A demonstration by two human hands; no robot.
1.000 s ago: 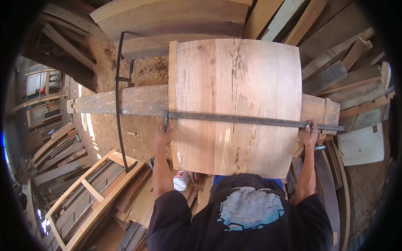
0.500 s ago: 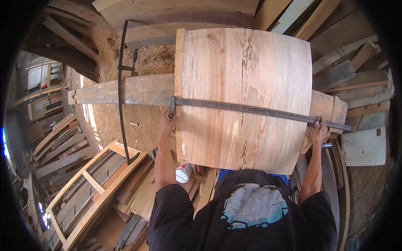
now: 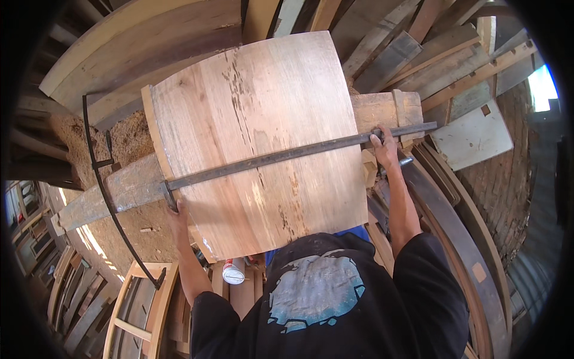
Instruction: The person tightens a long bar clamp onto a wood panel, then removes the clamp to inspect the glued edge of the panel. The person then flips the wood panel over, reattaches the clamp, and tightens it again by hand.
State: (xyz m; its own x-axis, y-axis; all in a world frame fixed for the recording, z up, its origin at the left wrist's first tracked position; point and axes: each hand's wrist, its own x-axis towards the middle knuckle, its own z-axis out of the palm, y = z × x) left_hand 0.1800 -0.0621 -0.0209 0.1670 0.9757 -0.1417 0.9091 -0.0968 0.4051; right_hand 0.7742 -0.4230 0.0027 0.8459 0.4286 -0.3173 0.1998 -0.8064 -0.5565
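A long dark metal bar clamp [image 3: 275,157] lies across a wide pale wooden panel [image 3: 305,90] with dark streaks. Its fixed jaw [image 3: 168,194] hooks over the panel's left edge, where a narrow light wood strip [image 3: 156,133] runs. My left hand [image 3: 178,215] is closed around that jaw. Beyond the panel's right edge, my right hand [image 3: 386,149] grips the clamp at its sliding jaw, fingers over the bar. A metal screw end [image 3: 406,161] shows just below this hand. The panel rests on a thick worn beam [image 3: 382,113]; its underside is hidden.
Another bar clamp [image 3: 110,200] stands left of the panel, its lower end by a light wooden frame [image 3: 134,328]. A white can [image 3: 234,272] sits near my left arm. Stacked boards [image 3: 400,54] fill the far right, beside a white board [image 3: 472,136]. Sawdust [image 3: 128,140] lies behind the beam.
My view has turned to the right, so the panel, clamp and beam appear farther left and tilted. Both hands keep their hold on the clamp's two ends.
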